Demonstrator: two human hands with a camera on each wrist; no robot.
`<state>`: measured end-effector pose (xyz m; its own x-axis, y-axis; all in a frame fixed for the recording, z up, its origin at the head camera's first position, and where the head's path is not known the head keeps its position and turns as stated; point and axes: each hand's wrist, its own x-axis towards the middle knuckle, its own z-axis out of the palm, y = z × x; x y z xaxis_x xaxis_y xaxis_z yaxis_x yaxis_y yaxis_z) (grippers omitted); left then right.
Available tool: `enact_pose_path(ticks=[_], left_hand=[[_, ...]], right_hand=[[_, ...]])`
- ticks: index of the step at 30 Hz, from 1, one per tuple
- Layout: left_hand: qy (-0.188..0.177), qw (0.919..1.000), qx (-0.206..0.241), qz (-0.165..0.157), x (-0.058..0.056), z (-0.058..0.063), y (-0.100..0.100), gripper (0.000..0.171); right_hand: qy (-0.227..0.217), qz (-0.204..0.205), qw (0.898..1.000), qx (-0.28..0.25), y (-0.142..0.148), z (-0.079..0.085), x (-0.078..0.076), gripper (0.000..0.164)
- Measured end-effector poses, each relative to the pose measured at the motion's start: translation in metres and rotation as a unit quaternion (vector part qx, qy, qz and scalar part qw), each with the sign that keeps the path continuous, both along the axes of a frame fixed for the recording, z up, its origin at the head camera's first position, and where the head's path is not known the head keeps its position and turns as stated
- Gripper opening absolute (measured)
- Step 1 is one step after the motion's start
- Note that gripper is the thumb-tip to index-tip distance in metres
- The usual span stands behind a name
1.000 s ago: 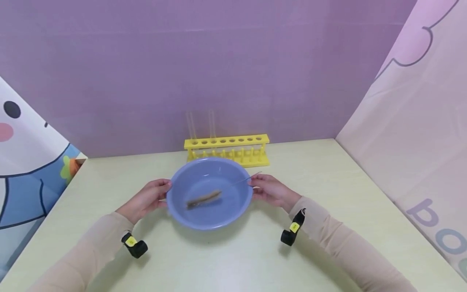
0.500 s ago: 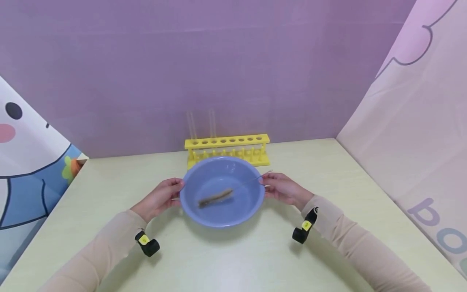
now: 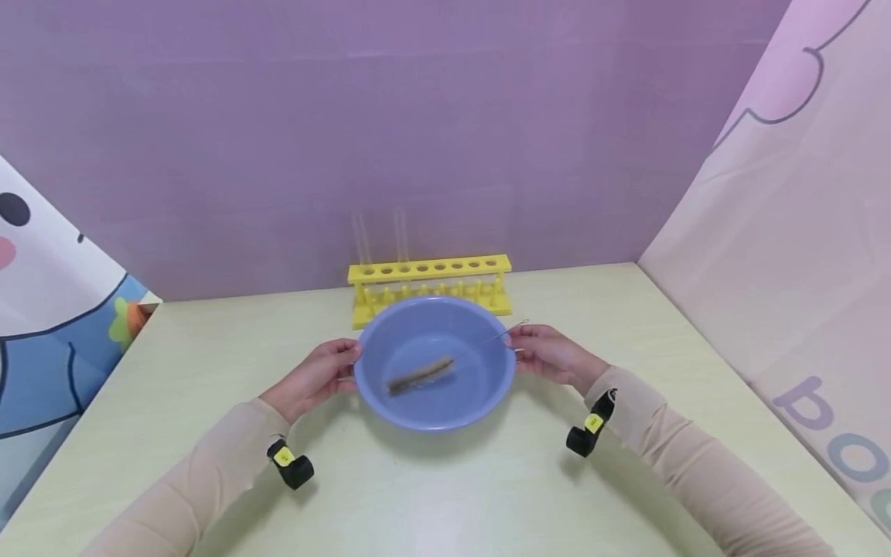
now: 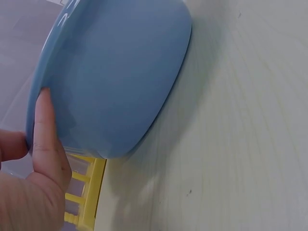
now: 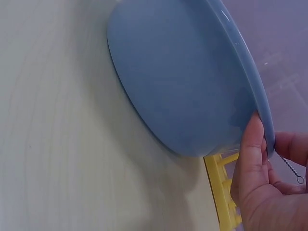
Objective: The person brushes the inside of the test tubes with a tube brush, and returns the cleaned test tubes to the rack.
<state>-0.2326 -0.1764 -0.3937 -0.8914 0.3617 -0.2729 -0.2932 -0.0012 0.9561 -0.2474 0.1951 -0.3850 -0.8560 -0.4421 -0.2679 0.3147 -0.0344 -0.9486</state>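
Blue basin (image 3: 411,333) mid-frame; I see left hand (image 3: 316,376) pinching its left edge, right hand (image 3: 554,356) its right; brush (image 3: 420,375) inside, yellow rack (image 3: 431,268) higher in frame.

Left fingers (image 3: 347,354), right fingers (image 3: 524,340) gripping blue basin (image 3: 476,393), brush (image 3: 421,375) inside, rack (image 3: 431,270) behind

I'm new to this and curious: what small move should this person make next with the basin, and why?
Probably settle the blue basin flat on the table before letting go: the left hand and right hand pinch its rim, its base looks close to the table, and a brush lies inside.
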Motion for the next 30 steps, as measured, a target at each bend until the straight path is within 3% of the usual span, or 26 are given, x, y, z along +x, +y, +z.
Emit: enact_pose_path(ticks=[10, 21, 27, 30], left_hand=[[-0.016, 0.9999, 0.0, 0.007, -0.0003, 0.0019, 0.0059, 0.037], [-0.006, 0.9997, 0.014, -0.022, -0.0064, 0.0004, 0.0024, 0.028], [0.008, 0.9997, -0.002, -0.023, -0.0089, 0.0, 0.0006, 0.029], [0.03, 0.9986, -0.037, -0.021, -0.009, 0.0007, -0.0005, 0.035]], right_hand=[[0.006, 0.01, 1.0, 0.002, 0.0062, 0.0025, -0.0023, 0.015], [0.027, 0.005, 0.999, 0.016, 0.0059, -0.0013, -0.0017, 0.018], [0.062, -0.027, 0.995, 0.07, 0.0079, -0.0026, -0.0034, 0.036], [0.108, -0.047, 0.985, 0.123, 0.0104, -0.0007, -0.0026, 0.048]])
